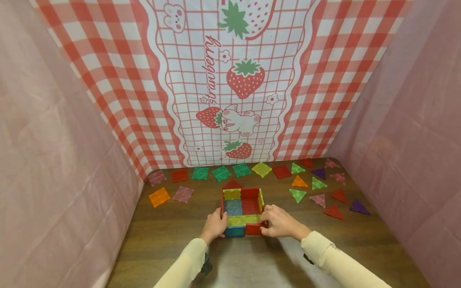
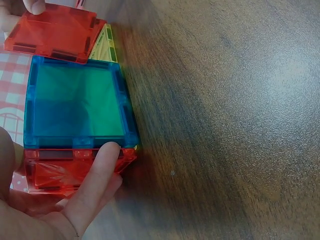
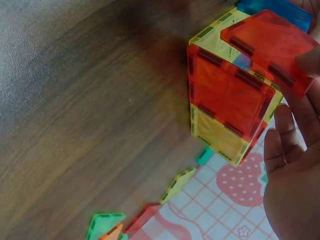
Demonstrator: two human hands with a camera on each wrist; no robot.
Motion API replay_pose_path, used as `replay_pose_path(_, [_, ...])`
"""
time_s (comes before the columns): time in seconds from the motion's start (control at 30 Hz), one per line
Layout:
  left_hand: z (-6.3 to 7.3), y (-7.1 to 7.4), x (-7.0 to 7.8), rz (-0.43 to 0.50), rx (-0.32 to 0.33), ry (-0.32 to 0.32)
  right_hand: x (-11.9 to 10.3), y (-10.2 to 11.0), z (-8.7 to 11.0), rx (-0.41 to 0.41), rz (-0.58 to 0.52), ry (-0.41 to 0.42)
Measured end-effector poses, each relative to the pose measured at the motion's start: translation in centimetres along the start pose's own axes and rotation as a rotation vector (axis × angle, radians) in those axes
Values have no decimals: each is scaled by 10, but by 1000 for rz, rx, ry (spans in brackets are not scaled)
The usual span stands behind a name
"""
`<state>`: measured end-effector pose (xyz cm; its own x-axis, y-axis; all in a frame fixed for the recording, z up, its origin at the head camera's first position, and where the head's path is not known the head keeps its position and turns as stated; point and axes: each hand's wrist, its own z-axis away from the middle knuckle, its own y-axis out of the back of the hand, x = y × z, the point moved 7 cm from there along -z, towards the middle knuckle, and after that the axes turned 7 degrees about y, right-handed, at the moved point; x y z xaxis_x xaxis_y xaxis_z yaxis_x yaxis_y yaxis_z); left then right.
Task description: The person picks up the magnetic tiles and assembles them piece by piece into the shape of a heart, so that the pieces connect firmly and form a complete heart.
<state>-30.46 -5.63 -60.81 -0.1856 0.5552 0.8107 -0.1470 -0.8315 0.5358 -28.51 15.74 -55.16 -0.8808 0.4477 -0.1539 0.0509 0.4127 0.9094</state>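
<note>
An open-topped box of translucent magnetic tiles point(image 1: 232, 194) stands on the table, with red, yellow and blue walls around a blue and red floor. My left hand point(image 1: 215, 225) grips its left side near the front corner; in the left wrist view a finger lies along a red wall tile point(image 2: 55, 172) beside the blue front tile point(image 2: 75, 100). My right hand point(image 1: 280, 221) pinches a red square tile point(image 3: 270, 42) at the box's front right. This tile is tilted beside the blue one, against or near the yellow wall; whether it touches cannot be told.
Loose square tiles, among them an orange one point(image 1: 159, 197) and a green one point(image 1: 200, 173), lie along the back and left. Several triangles, such as a purple one point(image 1: 359, 207), lie at right. A strawberry-print cloth point(image 1: 245, 80) hangs behind the wooden table point(image 1: 162, 240); pink cloth flanks both sides.
</note>
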Motion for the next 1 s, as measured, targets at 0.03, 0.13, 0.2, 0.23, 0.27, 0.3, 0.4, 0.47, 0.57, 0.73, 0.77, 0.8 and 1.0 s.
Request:
replay_pose_path(0.03, [0, 0, 0, -1, -2, 1, 0, 0, 0, 0, 3, 4])
replay_pose_path(0.13, [0, 1, 1, 3, -10, 2, -1, -1, 0, 3, 10, 15])
replay_pose_path(0.2, [0, 1, 1, 7, -18, 2, -2, -2, 0, 8, 14, 25])
replay_pose_path(0.23, [0, 1, 1, 10, -23, 1, -2, -3, 0, 9, 18, 31])
replay_pose_path(0.27, [1, 1, 1, 13, -26, 1, -3, -3, 0, 12, 28, 40])
replay_pose_path(0.3, [1, 1, 1, 8, -30, -1, -3, -4, 0, 15, 40, 50])
replay_pose_path(0.4, [1, -1, 0, -14, -36, 1, -5, -7, 0, 25, 73, 79])
replay_pose_path(0.47, [0, -2, -2, -31, -39, 3, -5, -8, 1, 27, 97, 86])
replay_pose_path(0.57, [0, -3, -2, -29, -41, -1, -5, -10, 2, 20, 120, 79])
replay_pose_path(0.73, [1, -2, -3, -21, -41, -6, 0, -9, 2, 13, 46, -22])
replay_pose_path(0.77, [1, -2, -3, -27, -40, -7, 4, -8, 2, 24, -1, -70])
replay_pose_path(0.8, [1, -2, -3, -34, -38, -10, 8, -7, 2, 43, -56, -134])
replay_pose_path(1.0, [-1, -3, 1, -56, -34, -19, 47, -8, 15, 205, -248, -626])
